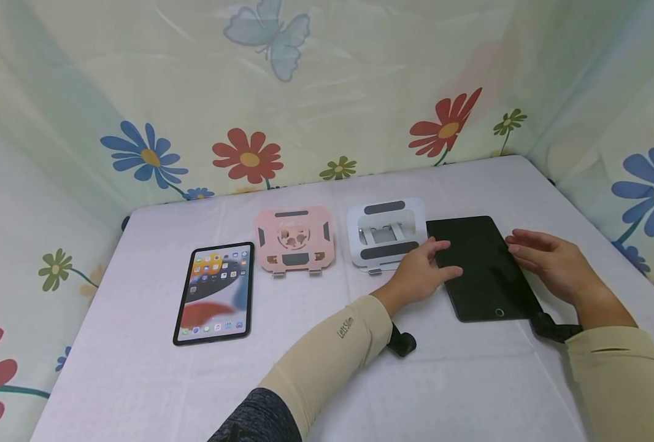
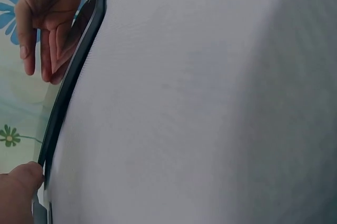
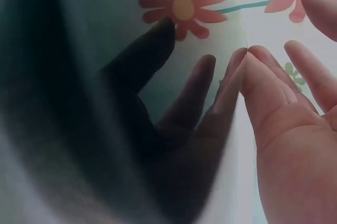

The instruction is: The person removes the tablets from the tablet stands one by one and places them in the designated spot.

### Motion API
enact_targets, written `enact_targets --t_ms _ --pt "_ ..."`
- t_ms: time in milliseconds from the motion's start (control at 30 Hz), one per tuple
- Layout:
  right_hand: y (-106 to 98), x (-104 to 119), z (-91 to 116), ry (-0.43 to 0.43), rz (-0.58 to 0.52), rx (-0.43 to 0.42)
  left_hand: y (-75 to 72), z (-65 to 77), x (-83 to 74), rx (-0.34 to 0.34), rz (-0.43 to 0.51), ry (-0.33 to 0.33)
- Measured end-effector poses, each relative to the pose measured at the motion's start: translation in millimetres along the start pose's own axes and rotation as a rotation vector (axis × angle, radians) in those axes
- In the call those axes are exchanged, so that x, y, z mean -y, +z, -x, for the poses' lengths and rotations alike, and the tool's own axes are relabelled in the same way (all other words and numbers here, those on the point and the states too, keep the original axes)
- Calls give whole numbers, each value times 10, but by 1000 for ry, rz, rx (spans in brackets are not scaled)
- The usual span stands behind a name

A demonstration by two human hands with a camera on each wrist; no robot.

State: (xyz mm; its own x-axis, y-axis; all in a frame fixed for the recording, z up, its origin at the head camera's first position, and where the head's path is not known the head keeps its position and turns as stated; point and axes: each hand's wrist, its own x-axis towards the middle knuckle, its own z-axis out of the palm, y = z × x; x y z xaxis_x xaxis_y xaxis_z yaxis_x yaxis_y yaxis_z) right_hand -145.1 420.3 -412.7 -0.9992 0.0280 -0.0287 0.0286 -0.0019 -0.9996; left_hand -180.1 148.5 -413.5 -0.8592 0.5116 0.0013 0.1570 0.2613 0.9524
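A black tablet (image 1: 481,264) with a dark screen and a round home button lies at the right of the table. My left hand (image 1: 418,273) is at its left edge, fingers and thumb extended over the border. In the left wrist view the left thumb (image 2: 26,179) meets the tablet's edge. My right hand (image 1: 553,264) has its fingers stretched out, with fingertips right at the tablet's right edge. The tablet's glossy screen mirrors the right hand (image 3: 295,124) in the right wrist view. Just left of the tablet, partly behind the left hand, lies a silver-white folding stand (image 1: 354,230) with dark grey pads.
A pink folding stand (image 1: 269,242) with grey pads lies left of the silver-white one. Farther left is a second tablet (image 1: 216,288), its screen lit with app icons. A white cloth (image 1: 305,368) covers the table, and a flower-printed curtain (image 1: 360,92) hangs behind.
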Motion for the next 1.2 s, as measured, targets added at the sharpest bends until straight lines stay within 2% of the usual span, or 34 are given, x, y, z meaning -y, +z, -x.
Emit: enact_targets --t_ms 233,500,733,1067,1200 --pt "15 -18 -9 3 -2 -2 -9 11 29 13 10 1" --pt "23 -30 -29 22 102 -7 -37 14 28 30 -2 -10" --pt "32 -12 -33 32 64 7 -52 6 44 36 -43 -19" --pt "74 86 -21 -9 22 34 -113 23 25 72 -16 -46" --pt "118 116 -15 -24 76 39 -159 44 16 84 4 -34"
